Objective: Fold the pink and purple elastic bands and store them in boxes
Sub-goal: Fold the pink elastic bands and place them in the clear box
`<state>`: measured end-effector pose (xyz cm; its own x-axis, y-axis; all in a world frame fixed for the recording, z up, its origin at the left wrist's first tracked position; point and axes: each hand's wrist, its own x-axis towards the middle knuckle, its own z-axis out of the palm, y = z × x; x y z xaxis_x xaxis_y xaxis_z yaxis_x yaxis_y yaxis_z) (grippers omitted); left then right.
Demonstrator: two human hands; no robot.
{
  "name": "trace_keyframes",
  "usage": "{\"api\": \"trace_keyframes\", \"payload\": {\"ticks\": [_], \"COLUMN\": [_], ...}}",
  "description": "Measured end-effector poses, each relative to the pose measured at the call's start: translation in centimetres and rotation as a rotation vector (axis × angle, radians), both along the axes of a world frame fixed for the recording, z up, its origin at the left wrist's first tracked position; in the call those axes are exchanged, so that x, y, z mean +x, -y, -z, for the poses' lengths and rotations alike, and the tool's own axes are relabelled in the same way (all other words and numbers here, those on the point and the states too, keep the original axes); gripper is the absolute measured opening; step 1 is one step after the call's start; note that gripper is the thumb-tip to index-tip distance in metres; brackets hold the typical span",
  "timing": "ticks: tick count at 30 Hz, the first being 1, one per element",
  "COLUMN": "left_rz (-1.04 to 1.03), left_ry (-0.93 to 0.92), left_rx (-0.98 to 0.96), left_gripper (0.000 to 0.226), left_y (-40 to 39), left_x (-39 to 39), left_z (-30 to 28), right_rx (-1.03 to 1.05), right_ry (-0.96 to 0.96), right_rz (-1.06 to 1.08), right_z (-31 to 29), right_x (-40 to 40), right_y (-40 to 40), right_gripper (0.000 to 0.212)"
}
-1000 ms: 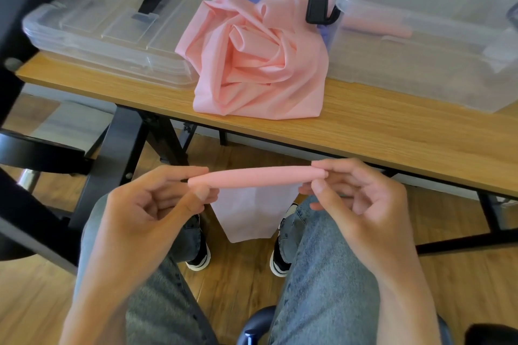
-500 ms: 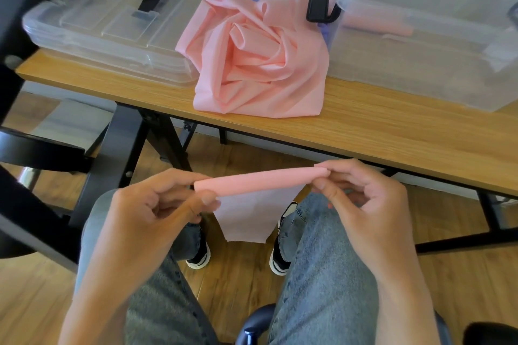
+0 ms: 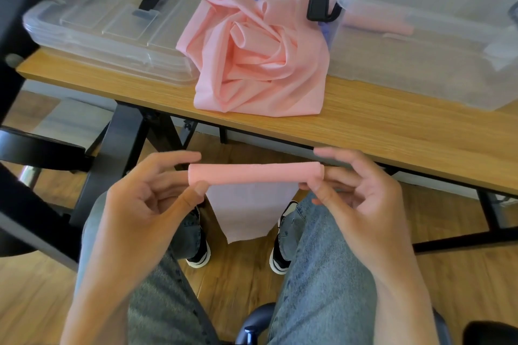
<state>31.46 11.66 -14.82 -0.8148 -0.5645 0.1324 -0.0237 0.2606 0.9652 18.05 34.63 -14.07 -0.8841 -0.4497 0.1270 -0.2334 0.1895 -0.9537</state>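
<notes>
From the head view, I see both forearms coming up from the bottom edge, one at 7 o'clock and one at 5 o'clock, meeting over the lap in front of the table (image 3: 392,131).

My left hand (image 3: 145,204) sits palm turned inward, index finger stretched straight over the top of the pink band roll (image 3: 255,173), thumb pressed up against its underside; together they pinch the roll's left end. The other fingers curl loosely beneath. My right hand (image 3: 361,199) mirrors it at 3 o'clock of the roll: index finger straight above, thumb tip pressed on the near side of the right end, the remaining fingers tucked behind and under the roll.

The roll lies level between the two hands, a tight, smooth pink tube. From its lower edge an unrolled tail hangs toward 6 o'clock between the knees, paler, flat and narrowing to a ragged lower edge.

At 12 o'clock of the roll, on the table, lies a crumpled pink band pile (image 3: 258,56), folds swirling. At 10 o'clock lies a clear lid (image 3: 112,22) with a black handle. At 2 o'clock stands a clear box (image 3: 420,50) with a black latch, a rolled pink band (image 3: 378,22) visible inside it.
</notes>
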Motion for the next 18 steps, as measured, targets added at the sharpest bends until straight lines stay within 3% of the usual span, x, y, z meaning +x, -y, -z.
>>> {"api": "trace_keyframes", "payload": {"ticks": [2, 9, 18], "left_rz": [0.003, 0.037, -0.008], "left_ry": [0.019, 0.063, -0.005], "left_rx": [-0.013, -0.036, 0.060], "left_gripper": [0.052, 0.036, 0.030], "left_y": [0.13, 0.33, 0.25], "left_x": [0.08, 0.28, 0.12], "left_z": [0.04, 0.15, 0.30], "right_rx": [0.045, 0.115, -0.049], "right_ry": [-0.013, -0.115, 0.031], "right_rz": [0.015, 0.048, 0.006], "right_z": [0.12, 0.67, 0.22], "right_x": [-0.07, -0.36, 0.08], "right_y": [-0.14, -0.26, 0.12], "right_gripper": [0.042, 0.022, 0.021]}}
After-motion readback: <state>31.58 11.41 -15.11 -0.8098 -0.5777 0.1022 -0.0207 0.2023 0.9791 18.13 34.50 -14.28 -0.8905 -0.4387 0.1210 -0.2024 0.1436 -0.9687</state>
